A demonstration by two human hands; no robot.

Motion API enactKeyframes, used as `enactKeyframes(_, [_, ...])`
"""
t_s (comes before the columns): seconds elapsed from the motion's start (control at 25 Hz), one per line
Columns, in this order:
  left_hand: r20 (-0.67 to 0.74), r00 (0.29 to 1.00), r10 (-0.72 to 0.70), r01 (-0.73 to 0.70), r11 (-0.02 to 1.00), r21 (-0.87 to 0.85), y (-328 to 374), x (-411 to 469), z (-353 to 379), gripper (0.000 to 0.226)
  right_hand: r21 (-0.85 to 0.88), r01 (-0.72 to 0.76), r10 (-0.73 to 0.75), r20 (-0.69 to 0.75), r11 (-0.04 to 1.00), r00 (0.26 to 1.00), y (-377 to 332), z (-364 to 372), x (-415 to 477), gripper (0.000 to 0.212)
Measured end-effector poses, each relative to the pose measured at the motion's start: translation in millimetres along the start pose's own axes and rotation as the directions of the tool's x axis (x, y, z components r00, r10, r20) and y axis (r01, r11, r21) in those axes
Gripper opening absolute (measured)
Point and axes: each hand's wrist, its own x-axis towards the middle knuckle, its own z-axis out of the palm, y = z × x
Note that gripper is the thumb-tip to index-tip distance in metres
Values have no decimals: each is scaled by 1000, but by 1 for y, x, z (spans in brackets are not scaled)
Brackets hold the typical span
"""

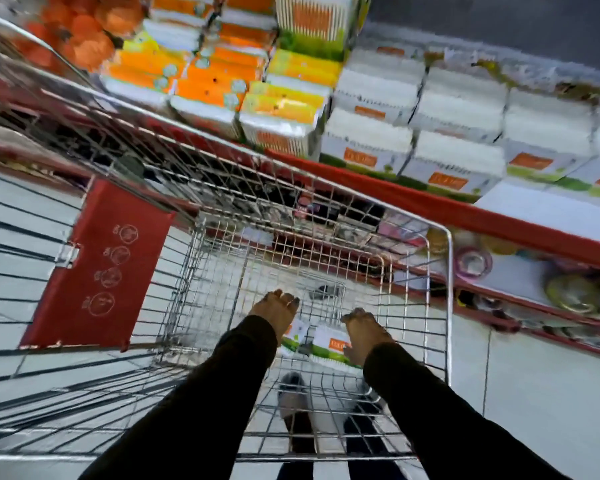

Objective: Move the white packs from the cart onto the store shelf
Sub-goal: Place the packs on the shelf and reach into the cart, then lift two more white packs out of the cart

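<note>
Deep in the wire cart (449,271) lie two white packs with orange labels and green edges. My left hand (274,311) reaches down with curled fingers over a tilted white pack (294,336) that shows under the wrist. My right hand (362,336) grips the right side of the other white pack (328,344). Both arms wear dark sleeves. The store shelf (430,204) with a red front edge runs above the cart, and rows of matching white packs (458,150) are stacked on it. The picture is blurred.
Orange and yellow packs (201,74) fill the shelf's left part. A bare white stretch of shelf (541,213) lies right of the stacked packs. The cart's red seat flap (97,265) hangs at the left. Lower shelves with small goods (471,263) are at the right. Tiled floor shows below.
</note>
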Motion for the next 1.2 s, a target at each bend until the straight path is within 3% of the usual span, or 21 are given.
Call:
enactKeyframes(0.12, [15, 999, 45, -46, 998, 39, 2, 25, 17, 71, 17, 13, -13, 29, 1000, 999, 4, 21, 18, 59])
enactKeyframes(0.24, [21, 998, 51, -50, 997, -62, -4, 29, 18, 74, 72, 35, -37, 33, 997, 999, 6, 17, 20, 59])
enactKeyframes(0.4, [-2, 999, 37, -37, 978, -206, -7, 14, 19, 68, 40, 6, -4, -38, 999, 999, 5, 3, 6, 42])
enactKeyframes(0.6, [-147, 988, -53, 23, 979, -202, -8, -23, 10, 60, 63, -11, 21, -166, 998, 986, 2, -35, -23, 61])
enactKeyframes(0.88, [-318, 934, -163, 91, 969, -229, -11, -104, -70, 53, 130, -26, 71, -354, 991, 933, -4, -127, -111, 53])
enactKeyframes(1.2, [-515, 853, -88, 5, 987, -161, 30, -178, -190, 54, 176, -119, 200, -568, 977, 799, 36, -199, -224, 54])
